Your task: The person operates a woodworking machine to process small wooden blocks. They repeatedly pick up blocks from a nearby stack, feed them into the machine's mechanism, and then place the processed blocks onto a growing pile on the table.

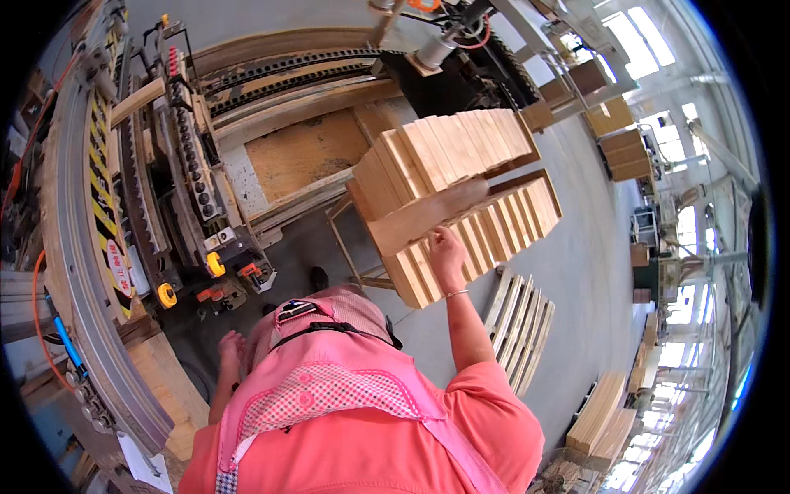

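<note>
My right hand is closed at the near edge of a smooth brown wooden board, which lies in the gap between two rows of wooden pieces. The far row of pale wooden pieces stands closely packed on edge. Under and beside my right hand is the near row of wooden pieces, more stepped and uneven. Both rows rest on a stand with thin legs. My left hand hangs low at my left side, away from the stand, its fingers loosely apart and holding nothing.
A long machine with chain tracks and yellow knobs runs along the left and back. Black-and-yellow striping marks its side. A slatted wooden pallet lies on the floor to the right. Stacked boards stand farther right.
</note>
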A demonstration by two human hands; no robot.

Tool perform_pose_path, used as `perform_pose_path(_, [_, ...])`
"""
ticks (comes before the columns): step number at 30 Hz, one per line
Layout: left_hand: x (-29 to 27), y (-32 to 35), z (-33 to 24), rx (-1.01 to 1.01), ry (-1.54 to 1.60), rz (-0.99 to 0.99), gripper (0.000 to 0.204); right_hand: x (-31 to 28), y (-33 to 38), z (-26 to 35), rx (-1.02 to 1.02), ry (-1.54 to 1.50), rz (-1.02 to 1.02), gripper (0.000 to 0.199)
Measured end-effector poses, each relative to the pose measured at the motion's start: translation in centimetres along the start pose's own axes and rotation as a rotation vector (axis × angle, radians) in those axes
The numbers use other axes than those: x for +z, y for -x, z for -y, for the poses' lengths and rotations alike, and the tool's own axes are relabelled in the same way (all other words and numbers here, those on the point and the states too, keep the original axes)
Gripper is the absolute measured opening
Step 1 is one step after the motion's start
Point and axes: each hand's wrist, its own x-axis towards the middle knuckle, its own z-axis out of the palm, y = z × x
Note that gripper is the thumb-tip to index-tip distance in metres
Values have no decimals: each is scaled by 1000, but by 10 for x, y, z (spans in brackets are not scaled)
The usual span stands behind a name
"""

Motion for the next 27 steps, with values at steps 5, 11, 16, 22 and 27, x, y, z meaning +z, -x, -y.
perform_pose_path(5, [54, 31, -19, 37, -67, -80, 31, -42, -5, -146, 473, 450, 9, 36])
perform_pose_path(11, [77, 34, -11, 65, -193, -134, 27, -61, -47, -199, 511, 549, 131, 38])
perform_pose_path(16, [85, 40, -4, 99, -218, -126, 26, -53, -53, -206, 492, 594, 163, 32])
perform_pose_path(22, [89, 46, 5, 70, -239, -185, 26, -57, -51, -201, 440, 618, 167, 31])
perform_pose_path(27, [78, 43, 10, 122, -194, -166, 25, -56, -46, -226, 348, 681, 199, 43])
